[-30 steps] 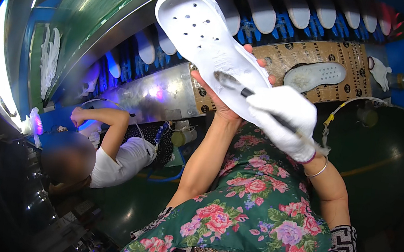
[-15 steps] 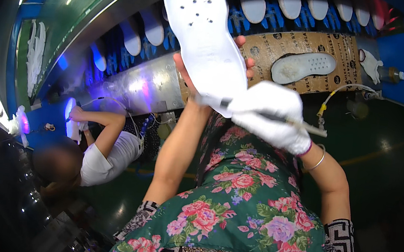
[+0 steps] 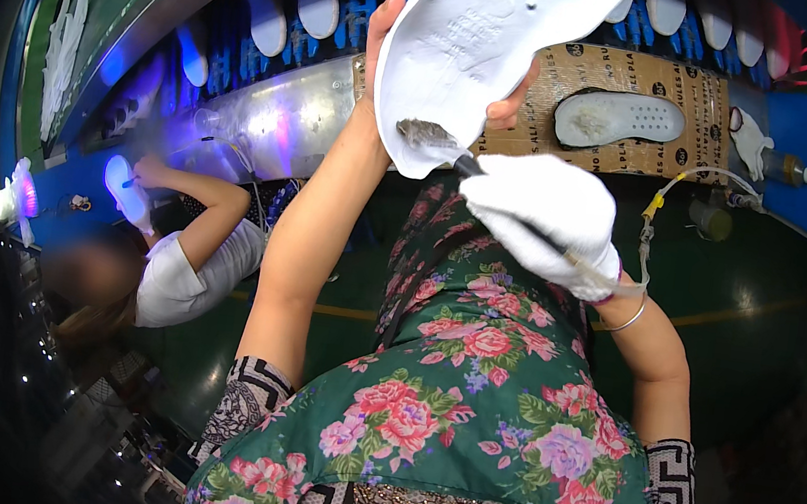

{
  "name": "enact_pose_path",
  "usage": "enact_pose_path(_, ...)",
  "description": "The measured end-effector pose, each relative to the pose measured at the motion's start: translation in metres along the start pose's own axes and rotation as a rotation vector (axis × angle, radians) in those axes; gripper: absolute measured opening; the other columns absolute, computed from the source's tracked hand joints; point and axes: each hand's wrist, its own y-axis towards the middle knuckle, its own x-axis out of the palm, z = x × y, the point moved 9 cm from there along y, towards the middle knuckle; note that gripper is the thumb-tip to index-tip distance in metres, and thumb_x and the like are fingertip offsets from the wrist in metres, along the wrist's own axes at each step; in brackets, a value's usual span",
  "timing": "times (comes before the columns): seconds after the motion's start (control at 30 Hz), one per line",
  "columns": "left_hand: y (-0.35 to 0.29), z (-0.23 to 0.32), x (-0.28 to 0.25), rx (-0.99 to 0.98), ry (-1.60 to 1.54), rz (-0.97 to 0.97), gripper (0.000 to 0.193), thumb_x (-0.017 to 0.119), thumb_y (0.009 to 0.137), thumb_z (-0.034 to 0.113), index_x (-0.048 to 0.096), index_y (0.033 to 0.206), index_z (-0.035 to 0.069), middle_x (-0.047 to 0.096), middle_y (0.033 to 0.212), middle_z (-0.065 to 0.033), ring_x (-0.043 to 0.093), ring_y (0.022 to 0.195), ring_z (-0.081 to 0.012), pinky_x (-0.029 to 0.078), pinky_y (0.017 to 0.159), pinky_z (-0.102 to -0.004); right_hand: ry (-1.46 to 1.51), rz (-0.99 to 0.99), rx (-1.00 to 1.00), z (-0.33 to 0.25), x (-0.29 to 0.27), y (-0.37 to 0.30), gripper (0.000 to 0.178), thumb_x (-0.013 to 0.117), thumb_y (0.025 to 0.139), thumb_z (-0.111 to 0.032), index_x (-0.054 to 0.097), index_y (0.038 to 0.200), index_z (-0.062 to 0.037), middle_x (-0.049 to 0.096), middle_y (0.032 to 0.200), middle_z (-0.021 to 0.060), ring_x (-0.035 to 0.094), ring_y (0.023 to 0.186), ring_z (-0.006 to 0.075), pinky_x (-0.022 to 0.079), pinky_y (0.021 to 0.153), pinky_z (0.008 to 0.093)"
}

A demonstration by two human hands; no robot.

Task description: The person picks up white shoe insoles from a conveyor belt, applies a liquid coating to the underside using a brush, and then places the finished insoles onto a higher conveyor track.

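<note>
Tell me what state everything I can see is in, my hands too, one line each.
White sole: held up, far end out of the picture
Brush: gripped, bristles at the white sole's near end
Left hand: bare, holding the white sole by its edges
Right hand: gloved, closed around the brush
Second sole: lying on the cardboard
Spare glove: unworn, beside the bottle
Bottle: capped

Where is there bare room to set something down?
Silvery metal bench: a patch immediately left of the bare left forearm. Brown printed cardboard: a narrow strip right of the grey perforated sole. Crowded: the row of whitish soles in blue holders.
</note>
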Motion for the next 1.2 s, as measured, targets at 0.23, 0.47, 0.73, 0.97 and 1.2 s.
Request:
enact_pose_path(0.23,-0.001,0.005,-0.007,-0.002,0.117,0.161,0.12,0.048,0.064,0.092,0.039,0.141,0.0,0.053,0.094,-0.0186,0.046,0.061,-0.0213,0.032,0.055,-0.0346,0.283,-0.037,0.148,-0.002,0.006,-0.001,0.018,0.08,0.073,-0.004,0.076,0.09,-0.0075,0.074,0.088,0.0086,0.071,0.078,0.022,0.056,0.07,0.0316)
enact_pose_path(0.47,0.004,0.005,0.0,-0.079,0.108,0.184,0.119,0.047,0.067,0.09,0.04,0.141,-0.002,0.052,0.089,-0.0194,0.046,0.06,-0.0211,0.031,0.051,-0.0332,-0.104,-0.074,-0.107,-0.01,0.022,-0.009,0.031,0.076,0.075,-0.007,0.074,0.106,-0.0131,0.073,0.09,0.0068,0.071,0.078,0.0236,0.057,0.068,0.0332)
enact_pose_path(0.73,0.002,0.013,-0.009,-0.054,-0.034,-0.137,0.09,0.052,0.081,0.068,0.045,0.139,0.0,0.058,0.118,-0.0239,0.056,0.086,-0.0391,0.044,0.069,-0.0447,0.465,0.144,0.474,0.044,0.011,-0.012,0.015,0.077,0.079,-0.003,0.074,0.094,-0.0012,0.07,0.083,0.0073,0.066,0.073,0.0127,0.052,0.065,0.0256)
enact_pose_path(0.97,-0.028,-0.01,-0.027,0.155,-0.081,0.781,0.083,0.038,0.089,0.066,0.046,0.136,-0.003,0.062,0.109,-0.0236,0.063,0.085,-0.036,0.052,0.075,-0.0482,0.228,0.185,0.344,0.045,-0.031,0.002,0.017,0.076,0.081,-0.006,0.072,0.098,-0.0007,0.069,0.084,0.0077,0.064,0.07,0.0137,0.05,0.063,0.0258)
enact_pose_path(1.2,-0.029,-0.067,-0.019,0.054,-0.206,0.469,0.083,0.03,0.091,0.067,0.049,0.134,-0.002,0.065,0.108,-0.0241,0.066,0.084,-0.0392,0.055,0.076,-0.05,-0.409,0.264,-0.095,0.033,-0.073,0.029,0.02,0.072,0.078,-0.003,0.072,0.098,-0.0059,0.068,0.086,0.0118,0.068,0.075,0.026,0.056,0.067,0.0342)
